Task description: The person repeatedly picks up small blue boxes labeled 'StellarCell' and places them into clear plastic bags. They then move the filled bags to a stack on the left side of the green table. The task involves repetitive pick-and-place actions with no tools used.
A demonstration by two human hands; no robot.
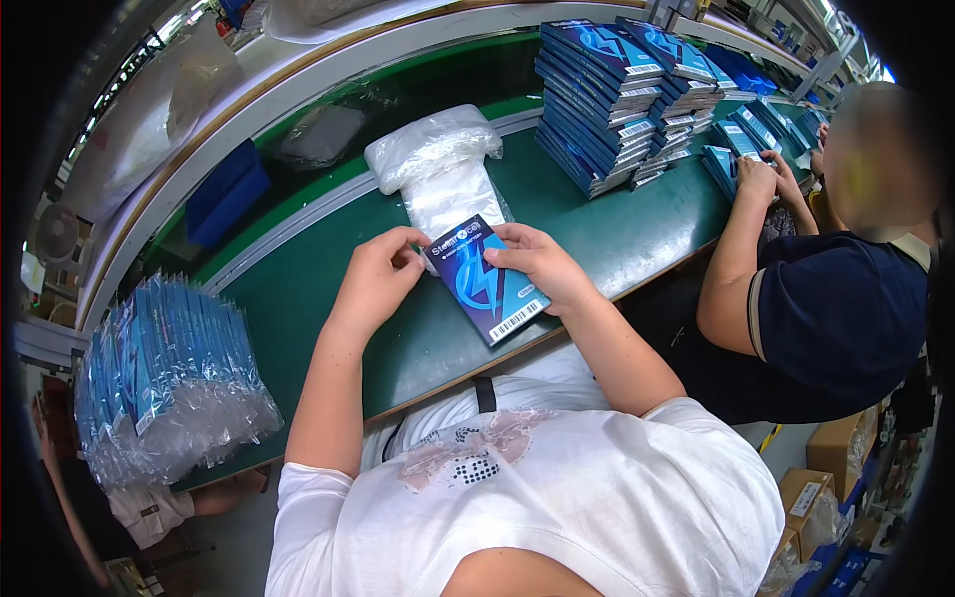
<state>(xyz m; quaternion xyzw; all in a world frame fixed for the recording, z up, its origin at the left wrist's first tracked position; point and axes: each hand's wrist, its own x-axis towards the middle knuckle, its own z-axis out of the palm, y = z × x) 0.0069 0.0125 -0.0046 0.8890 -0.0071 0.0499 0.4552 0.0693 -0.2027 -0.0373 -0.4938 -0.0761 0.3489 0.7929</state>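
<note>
My right hand (542, 265) grips a flat blue box (485, 284) by its right edge, thumb on the front face. The box is tilted, printed with a light-blue lightning shape and a barcode strip at its lower end. At the box's upper left, my left hand (383, 274) has its fingers curled in a pinch beside clear plastic; what they hold, if anything, is hidden. Just beyond the box lies a stack of clear plastic bags (445, 189), its far end bunched up, on the green table (328, 289).
Bagged blue boxes (174, 368) stand in a row at the left. Tall stacks of blue boxes (602, 104) rise at the far right. A co-worker (826, 298) in a dark shirt handles boxes at my right. Beyond the table's metal rail (298, 221) runs a green belt (388, 95).
</note>
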